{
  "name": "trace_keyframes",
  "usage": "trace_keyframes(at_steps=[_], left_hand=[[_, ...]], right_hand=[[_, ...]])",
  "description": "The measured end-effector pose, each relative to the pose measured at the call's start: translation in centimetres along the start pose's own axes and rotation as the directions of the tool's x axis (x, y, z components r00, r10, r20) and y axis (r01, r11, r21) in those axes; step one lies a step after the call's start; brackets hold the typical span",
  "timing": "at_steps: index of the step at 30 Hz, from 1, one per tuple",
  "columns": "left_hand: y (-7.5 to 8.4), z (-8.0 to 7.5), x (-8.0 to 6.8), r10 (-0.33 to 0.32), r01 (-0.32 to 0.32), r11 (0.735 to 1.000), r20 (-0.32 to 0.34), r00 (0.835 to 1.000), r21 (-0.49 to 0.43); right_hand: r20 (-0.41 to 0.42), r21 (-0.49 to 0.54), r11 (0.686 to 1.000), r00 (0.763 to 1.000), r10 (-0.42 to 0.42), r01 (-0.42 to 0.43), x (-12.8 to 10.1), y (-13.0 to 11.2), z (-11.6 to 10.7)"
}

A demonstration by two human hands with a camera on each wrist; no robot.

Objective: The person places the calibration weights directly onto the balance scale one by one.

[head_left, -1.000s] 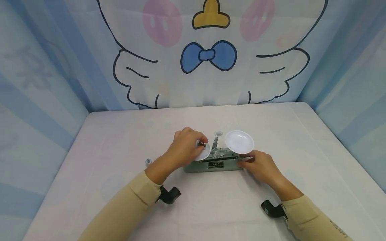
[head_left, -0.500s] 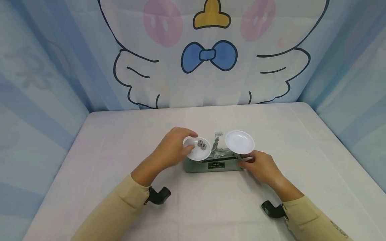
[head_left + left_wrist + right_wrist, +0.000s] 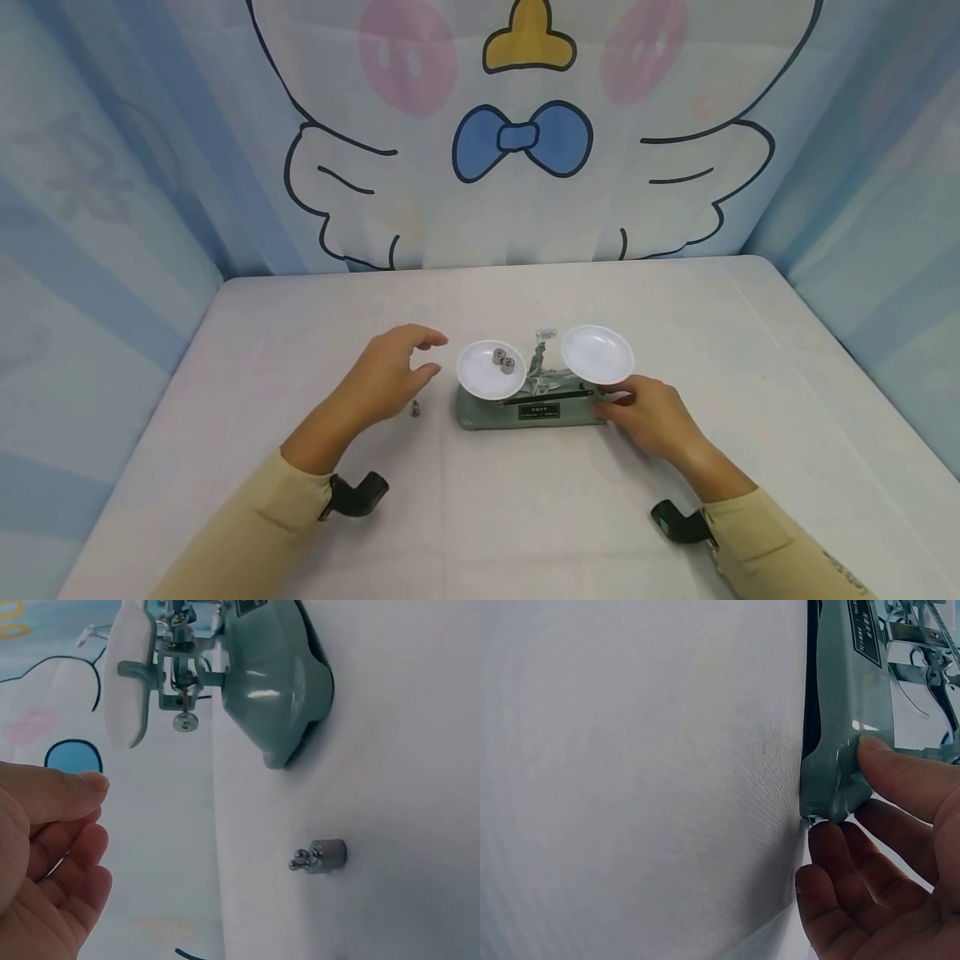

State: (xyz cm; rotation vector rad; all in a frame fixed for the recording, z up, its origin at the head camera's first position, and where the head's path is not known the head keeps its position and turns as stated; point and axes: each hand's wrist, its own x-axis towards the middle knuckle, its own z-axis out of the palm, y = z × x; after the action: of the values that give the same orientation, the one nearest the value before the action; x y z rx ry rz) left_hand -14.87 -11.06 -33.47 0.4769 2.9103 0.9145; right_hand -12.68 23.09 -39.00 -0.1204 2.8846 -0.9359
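Observation:
A green balance scale [image 3: 537, 412] with two white pans stands on the table. Two small metal weights [image 3: 503, 360] lie in its left pan [image 3: 480, 379]; the right pan [image 3: 597, 354] holds nothing. My left hand [image 3: 382, 371] hovers left of the left pan, thumb and index finger apart, with nothing in it. Below that hand, a metal weight [image 3: 416, 408] stands on the table; the left wrist view shows a larger cylindrical weight [image 3: 328, 856] overlapping smaller knobs. My right hand [image 3: 643, 412] grips the right end of the scale's base, its thumb [image 3: 881, 754] on the front.
A white cloth covers the table [image 3: 510, 517]. Behind it hangs a printed curtain [image 3: 525, 217] with a blue bow tie, and blue-white curtains [image 3: 885, 250] line both sides. Black wrist cameras [image 3: 360, 495] sit on both sleeves.
My left hand has let go of the weights, leaving them in the left pan, and has drawn back to the left. My right hand has stayed at the scale's base.

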Motion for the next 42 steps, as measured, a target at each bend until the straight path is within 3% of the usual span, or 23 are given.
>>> trace_keyframes(at_steps=[14, 23, 42], left_hand=[[-3.8, 1.8, -1.2, -0.097, 0.099, 0.995, 0.066, 0.993, -0.019], [-4.4, 2.7, -1.5, -0.184, 0.185, 0.983, 0.125, 0.975, 0.002], [-4.7, 3.9, -2.1, -0.077, 0.067, 0.993, 0.098, 0.992, 0.097]], right_hand=[[-0.003, -0.004, 1.000, 1.000, -0.001, 0.001, -0.1, 0.2, -0.1], [-0.005, 0.003, 1.000, 1.000, 0.003, -0.003, -0.1, 0.2, 0.0], [0.008, -0.001, 1.000, 1.000, 0.013, -0.013, 0.0, 0.0, 0.1]])
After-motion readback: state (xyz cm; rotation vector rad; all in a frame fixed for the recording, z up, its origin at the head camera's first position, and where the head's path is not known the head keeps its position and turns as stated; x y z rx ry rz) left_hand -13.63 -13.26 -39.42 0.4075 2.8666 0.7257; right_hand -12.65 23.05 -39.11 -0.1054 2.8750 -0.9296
